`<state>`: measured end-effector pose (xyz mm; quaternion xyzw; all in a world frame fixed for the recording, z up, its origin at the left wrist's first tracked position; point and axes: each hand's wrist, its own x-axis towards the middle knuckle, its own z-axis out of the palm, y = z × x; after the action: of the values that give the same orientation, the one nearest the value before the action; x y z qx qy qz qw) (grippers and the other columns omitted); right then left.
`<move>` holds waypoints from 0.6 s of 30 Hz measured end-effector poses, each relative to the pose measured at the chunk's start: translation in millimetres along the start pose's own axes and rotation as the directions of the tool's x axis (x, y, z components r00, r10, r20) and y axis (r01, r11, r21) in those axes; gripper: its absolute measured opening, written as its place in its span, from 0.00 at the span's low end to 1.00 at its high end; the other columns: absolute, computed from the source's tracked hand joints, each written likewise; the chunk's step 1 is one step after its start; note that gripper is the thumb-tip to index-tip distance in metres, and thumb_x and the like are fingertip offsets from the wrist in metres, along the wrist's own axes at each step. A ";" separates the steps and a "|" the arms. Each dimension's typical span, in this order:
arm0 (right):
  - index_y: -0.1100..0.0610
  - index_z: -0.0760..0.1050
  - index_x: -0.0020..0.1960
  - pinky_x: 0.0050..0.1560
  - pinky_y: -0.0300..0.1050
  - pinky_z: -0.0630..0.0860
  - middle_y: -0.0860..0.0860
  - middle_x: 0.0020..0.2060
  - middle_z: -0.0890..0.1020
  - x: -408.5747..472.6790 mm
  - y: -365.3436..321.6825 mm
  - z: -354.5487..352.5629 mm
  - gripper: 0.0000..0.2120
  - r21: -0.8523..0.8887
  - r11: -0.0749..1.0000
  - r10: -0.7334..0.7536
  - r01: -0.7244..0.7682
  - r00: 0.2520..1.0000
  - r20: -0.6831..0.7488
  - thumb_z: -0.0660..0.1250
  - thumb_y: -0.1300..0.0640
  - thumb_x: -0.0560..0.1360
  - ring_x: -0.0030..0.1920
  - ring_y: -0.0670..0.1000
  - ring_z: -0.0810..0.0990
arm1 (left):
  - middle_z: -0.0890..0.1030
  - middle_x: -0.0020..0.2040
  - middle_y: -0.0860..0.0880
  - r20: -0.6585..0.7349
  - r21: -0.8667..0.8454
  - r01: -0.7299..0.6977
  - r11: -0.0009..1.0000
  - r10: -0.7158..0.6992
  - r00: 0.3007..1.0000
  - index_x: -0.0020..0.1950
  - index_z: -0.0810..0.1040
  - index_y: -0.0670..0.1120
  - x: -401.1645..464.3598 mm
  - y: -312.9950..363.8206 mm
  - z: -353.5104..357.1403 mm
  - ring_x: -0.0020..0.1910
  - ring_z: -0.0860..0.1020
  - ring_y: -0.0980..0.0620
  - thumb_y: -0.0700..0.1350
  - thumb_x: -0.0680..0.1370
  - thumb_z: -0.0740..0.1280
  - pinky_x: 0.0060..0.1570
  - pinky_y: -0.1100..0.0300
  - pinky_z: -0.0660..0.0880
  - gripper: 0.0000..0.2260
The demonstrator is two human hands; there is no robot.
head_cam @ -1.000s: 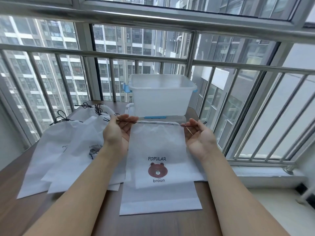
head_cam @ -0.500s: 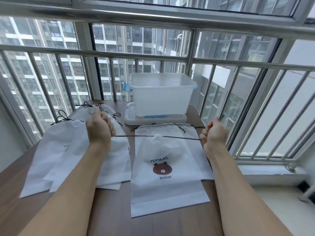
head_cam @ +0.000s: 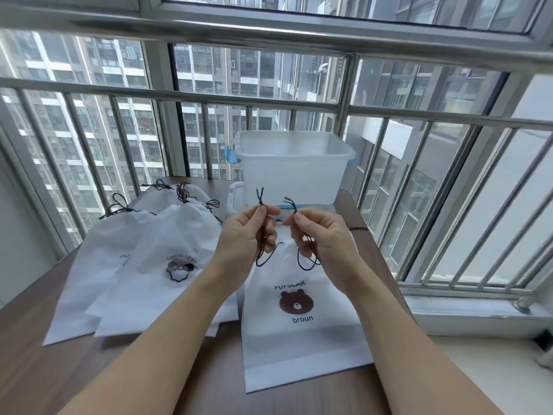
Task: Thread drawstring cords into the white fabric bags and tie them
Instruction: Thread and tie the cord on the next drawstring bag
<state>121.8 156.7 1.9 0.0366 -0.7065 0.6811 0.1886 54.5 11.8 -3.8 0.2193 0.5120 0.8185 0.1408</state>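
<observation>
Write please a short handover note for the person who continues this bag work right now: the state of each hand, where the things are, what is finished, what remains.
Left hand: pinches one knotted pair of cord ends, raised above the bear bag.
Right hand: pinches the other pair of cord ends; the cords loop down toward the bag top.
The bear bag lies flat on the table, in front of the clear plastic box.
Done: cords threaded in this bag; tied bags are piled at left.
Left: tie the two cord ends together, then put the bag aside. Whether more bags wait is not visible.
</observation>
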 end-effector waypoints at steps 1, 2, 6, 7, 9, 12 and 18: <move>0.61 0.83 0.48 0.32 0.40 0.65 0.51 0.33 0.76 -1.6 -1.5 -1.2 0.10 0.039 0.999 -0.010 0.009 1.000 0.029 0.64 0.60 0.82 0.34 0.49 0.71 | 0.72 0.31 0.48 -0.004 0.000 -0.023 1.000 0.023 1.000 0.46 0.81 0.41 -0.7 1.0 -0.3 0.28 0.70 0.54 0.42 0.84 0.59 0.26 0.64 0.67 0.13; 0.62 0.84 0.50 0.33 0.40 0.67 0.51 0.35 0.77 -2.4 -2.2 -2.3 0.09 0.074 0.997 -0.013 0.009 0.998 0.053 0.66 0.59 0.81 0.36 0.49 0.73 | 0.73 0.31 0.48 -0.010 0.010 -0.038 0.999 0.038 0.999 0.47 0.82 0.41 -1.1 2.1 -0.5 0.28 0.70 0.54 0.43 0.83 0.62 0.26 0.65 0.67 0.12; 0.65 0.85 0.49 0.38 0.39 0.71 0.51 0.37 0.83 -5.2 -5.7 0.9 0.08 0.039 0.998 -0.053 0.051 0.996 0.068 0.72 0.60 0.75 0.38 0.46 0.78 | 0.72 0.28 0.47 -0.039 0.095 -0.067 0.993 0.071 0.997 0.42 0.85 0.44 -5.1 3.0 1.3 0.24 0.67 0.53 0.50 0.76 0.70 0.23 0.65 0.62 0.10; 0.65 0.85 0.47 0.43 0.37 0.74 0.51 0.38 0.84 -5.6 -6.1 3.1 0.05 0.014 0.997 -0.073 0.073 0.995 0.071 0.73 0.63 0.75 0.42 0.45 0.81 | 0.71 0.27 0.48 -0.040 0.103 -0.072 0.992 0.076 0.996 0.41 0.86 0.45 -6.2 2.2 3.0 0.23 0.66 0.54 0.51 0.74 0.71 0.23 0.66 0.61 0.10; 0.66 0.86 0.46 0.55 0.39 0.77 0.53 0.44 0.84 -5.2 -3.6 4.9 0.05 -0.014 0.994 -0.104 0.105 0.993 0.054 0.76 0.64 0.72 0.56 0.46 0.83 | 0.70 0.25 0.49 -0.041 0.112 -0.070 0.991 0.075 0.996 0.40 0.86 0.47 -6.8 -0.5 6.4 0.23 0.65 0.54 0.51 0.72 0.71 0.23 0.65 0.59 0.09; 0.61 0.87 0.43 0.56 0.39 0.77 0.50 0.49 0.84 -2.1 -0.1 3.0 0.07 0.039 0.993 -0.107 0.108 0.994 -0.030 0.78 0.60 0.67 0.64 0.44 0.77 | 0.71 0.25 0.50 -0.026 0.117 -0.074 0.990 0.077 0.997 0.41 0.86 0.47 -7.2 -3.1 7.5 0.22 0.66 0.55 0.46 0.75 0.70 0.22 0.66 0.59 0.07; 0.65 0.82 0.59 0.64 0.69 0.74 0.54 0.40 0.83 0.3 8.5 9.8 0.14 0.190 0.982 -0.019 0.004 0.997 0.073 0.72 0.59 0.77 0.48 0.58 0.81 | 0.74 0.29 0.48 0.040 0.115 0.016 0.993 -0.021 0.999 0.41 0.79 0.40 -9.2 -3.7 9.5 0.24 0.67 0.57 0.38 0.83 0.61 0.20 0.67 0.61 0.12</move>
<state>116.8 147.9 -6.1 0.0839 -0.6446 0.7425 0.1617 67.2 16.6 -5.5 0.2389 0.5572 0.7817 0.1460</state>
